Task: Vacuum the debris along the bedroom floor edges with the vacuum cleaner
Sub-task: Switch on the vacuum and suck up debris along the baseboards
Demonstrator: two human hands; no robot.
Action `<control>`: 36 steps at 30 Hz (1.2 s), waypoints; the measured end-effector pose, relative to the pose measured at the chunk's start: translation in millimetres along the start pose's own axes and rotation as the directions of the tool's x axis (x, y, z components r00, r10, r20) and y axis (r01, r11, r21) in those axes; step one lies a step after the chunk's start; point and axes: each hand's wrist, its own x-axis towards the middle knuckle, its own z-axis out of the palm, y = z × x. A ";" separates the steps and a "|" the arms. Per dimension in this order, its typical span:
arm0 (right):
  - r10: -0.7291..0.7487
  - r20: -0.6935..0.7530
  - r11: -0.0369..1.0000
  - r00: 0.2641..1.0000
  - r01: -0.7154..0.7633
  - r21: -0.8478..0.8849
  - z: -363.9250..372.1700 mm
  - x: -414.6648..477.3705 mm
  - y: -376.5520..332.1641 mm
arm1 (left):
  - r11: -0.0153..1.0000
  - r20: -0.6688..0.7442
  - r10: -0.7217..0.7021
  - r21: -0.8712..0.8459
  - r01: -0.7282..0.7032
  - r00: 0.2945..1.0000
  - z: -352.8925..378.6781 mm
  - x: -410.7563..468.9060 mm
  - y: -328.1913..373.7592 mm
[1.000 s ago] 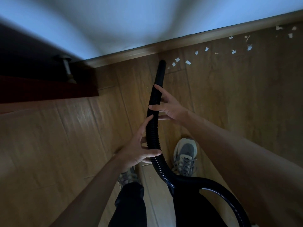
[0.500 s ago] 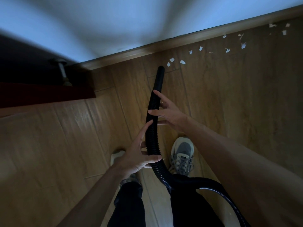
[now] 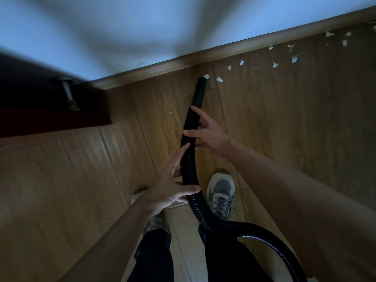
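A black ribbed vacuum hose (image 3: 188, 159) runs from the lower right up the middle of the floor. Its smooth nozzle tip (image 3: 201, 82) touches the nearest white paper scrap (image 3: 206, 76) by the wooden baseboard (image 3: 223, 50). My left hand (image 3: 173, 186) grips the hose lower down, thumb across it and fingers along it. My right hand (image 3: 205, 133) holds the hose higher up, thumb and fingers pinching its side. Several more white scraps (image 3: 274, 65) trail right along the baseboard.
A dark red furniture piece (image 3: 50, 121) with a metal leg (image 3: 69, 94) stands at the left against the white wall (image 3: 142, 27). My two shoes, the right one (image 3: 221, 192), stand on the wooden floor under the hose.
The nozzle tip has moved forward toward the baseboard and now reaches the first scraps. One scrap near the tip is no longer seen. Both hands keep their hold.
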 end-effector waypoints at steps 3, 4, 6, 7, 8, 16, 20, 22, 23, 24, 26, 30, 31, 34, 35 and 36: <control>-0.012 -0.018 1.000 1.000 0.012 -0.014 -5.5 1.9 -6.1 | 1.000 0.005 0.006 0.004 -0.006 1.000 4.9 6.3 6.6; -0.014 -0.025 1.000 1.000 0.014 -0.008 -8.0 2.3 -7.8 | 1.000 0.010 0.005 0.002 -0.005 1.000 6.7 8.2 9.1; -0.014 -0.034 1.000 0.999 0.014 0.007 -12.8 1.9 -9.3 | 1.000 0.017 0.002 0.007 -0.002 1.000 10.3 10.5 12.9; -0.017 -0.037 1.000 0.999 0.017 0.010 -15.4 1.3 -9.2 | 1.000 0.018 -0.001 0.011 0.001 1.000 12.2 11.1 14.0; -0.018 -0.039 1.000 0.999 0.018 0.011 -18.2 0.5 -8.5 | 1.000 0.020 -0.003 0.015 0.002 1.000 14.5 11.1 14.5; -0.013 -0.070 0.999 0.997 0.016 0.037 -31.9 -10.2 0.8 | 1.000 0.053 -0.011 -0.027 0.012 0.999 30.9 11.4 12.0; -0.019 -0.079 0.999 0.997 0.022 0.033 -40.4 -15.2 2.7 | 0.999 0.069 -0.010 -0.046 0.013 0.998 38.8 14.8 12.9; -0.023 -0.077 0.999 0.997 0.025 0.026 -44.7 -16.5 2.2 | 0.999 0.061 -0.008 -0.046 0.010 0.998 42.5 17.3 13.0; -0.023 -0.078 0.999 0.997 0.025 0.025 -46.8 -16.7 1.5 | 0.999 0.057 -0.004 -0.040 0.006 0.998 44.2 18.9 13.2; -0.022 -0.078 0.999 0.997 0.024 0.027 -48.9 -16.8 0.4 | 0.999 0.055 0.000 -0.036 0.002 0.998 45.9 20.6 13.5; -0.017 -0.079 0.999 0.997 0.020 0.030 -53.0 -16.7 -2.4 | 0.999 0.055 0.011 -0.034 -0.009 0.998 48.5 24.2 14.8; -0.007 -0.072 1.000 0.997 0.009 0.030 -62.2 -15.5 -10.9 | 0.999 0.066 0.032 -0.033 -0.029 0.997 53.6 30.9 20.7; -0.003 -0.072 1.000 0.997 0.005 0.030 -64.6 -15.0 -13.2 | 0.999 0.066 0.036 -0.030 -0.034 0.997 55.0 32.4 22.8; 0.000 -0.069 1.000 0.998 0.002 0.020 -71.7 -12.4 -19.7 | 0.998 0.066 0.055 -0.020 -0.053 0.996 58.2 38.0 28.1; -0.002 -0.070 1.000 0.998 0.003 0.018 -73.8 -11.5 -21.6 | 0.998 0.073 0.061 -0.020 -0.060 0.995 59.0 39.9 29.7; -0.005 -0.075 1.000 0.997 0.007 0.017 -76.0 -10.5 -23.2 | 0.998 0.078 0.066 -0.020 -0.065 0.995 59.6 41.8 31.1</control>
